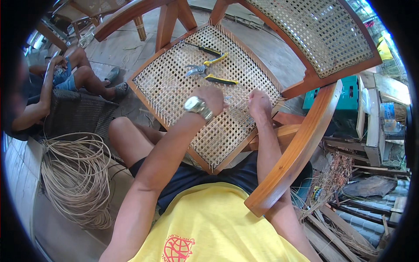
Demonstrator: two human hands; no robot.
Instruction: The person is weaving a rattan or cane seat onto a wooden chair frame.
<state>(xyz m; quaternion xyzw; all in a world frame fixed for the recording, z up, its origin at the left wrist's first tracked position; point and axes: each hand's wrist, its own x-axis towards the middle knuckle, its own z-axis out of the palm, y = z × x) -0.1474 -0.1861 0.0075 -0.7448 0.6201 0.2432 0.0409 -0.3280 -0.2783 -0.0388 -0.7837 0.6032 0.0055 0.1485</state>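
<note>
The woven cane seat (174,83) of a wooden chair lies in front of me, a corner toward my lap. My left hand (211,99), a metal-band watch (198,108) on its wrist, is curled closed just above the middle of the weave. A small pale bluish piece shows by its fingertips; I cannot make out what it is. My right hand (260,105) is closed near the seat's right edge, its fingers bent together; anything in them is too small to tell. Beyond my hands, pruning shears (198,70) with yellow-and-black handles rest spread on the cane, beside a slim dark tool (207,50).
A curved wooden armrest (301,148) crosses over my right forearm. The cane backrest (323,35) rises at the far right. Coiled cane (78,183) lies at left, near a seated person (48,87). Right of the chair are a green crate (342,102) and scrap wood (331,231).
</note>
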